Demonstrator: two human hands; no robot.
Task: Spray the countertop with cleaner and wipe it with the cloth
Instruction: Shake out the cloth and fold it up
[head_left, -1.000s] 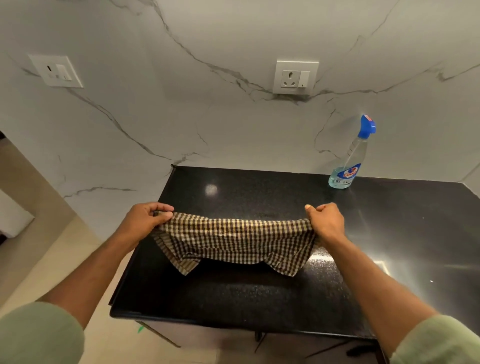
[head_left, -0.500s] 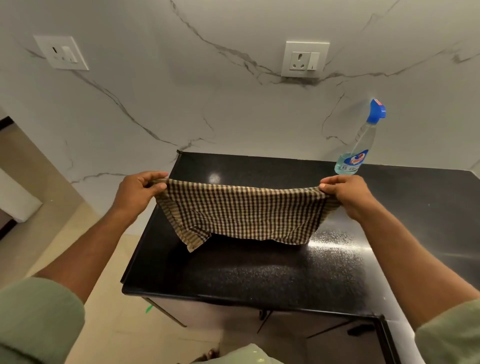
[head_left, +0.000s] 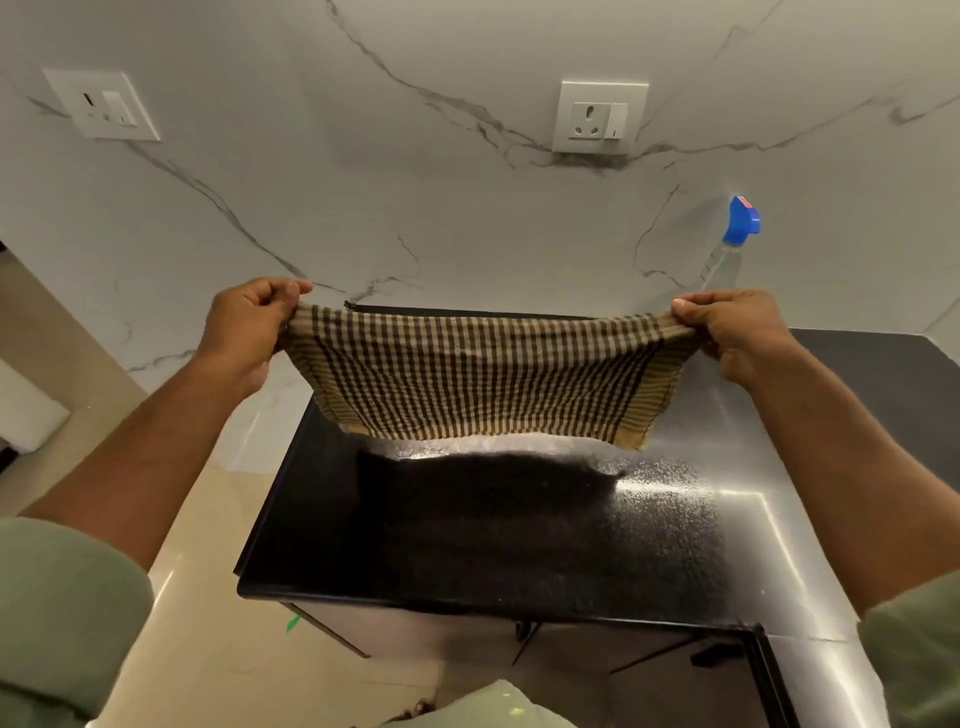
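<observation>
— That cloth (head_left: 480, 376), what's it like?
— Tan with dark brown checks, stretched wide and hanging in the air above the black countertop (head_left: 467, 545), not touching it. Its shadow lies on the stone just below.
— Who's got it?
— The left hand (head_left: 247, 325) pinches the top left corner, fingers curled closed on the fabric; the right hand (head_left: 737, 327) grips the top right corner the same way.
— Any change from a second ago?
— Yes. Then it sagged low with the bottom edge resting on the counter; now it is lifted clear and pulled flatter, hands further apart.
— And the cleaner?
— The spray bottle (head_left: 730, 249), clear with a blue trigger head, stands at the back by the wall, partly hidden behind the right hand.
— The room?
— White marble wall (head_left: 467, 208) with grey veins, a socket (head_left: 597, 117) in the middle, a switch plate (head_left: 104, 104) to the left. The countertop is speckled and glossy, glare on its right side. Beige floor (head_left: 208, 597) to the left.
</observation>
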